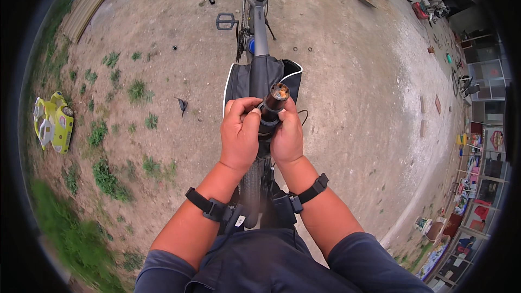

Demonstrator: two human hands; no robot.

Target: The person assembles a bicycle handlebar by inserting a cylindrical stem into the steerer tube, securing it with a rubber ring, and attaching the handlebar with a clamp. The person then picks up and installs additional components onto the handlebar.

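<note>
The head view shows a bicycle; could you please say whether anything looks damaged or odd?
Yes: the upright tube between the left hand and right hand has no visible handlebar, and its top end shows orange-brown, rust-like patches. Two small rings lie loose on the ground.

The person wears a dark navy top [255, 263] with short sleeves [167, 267]. A black strap [198, 199] with a dark buckle [216, 210] rings each forearm [190, 233], a black box-like unit [284, 208] beside it; the left unit [232, 215] bears a small white label [239, 221].
</note>
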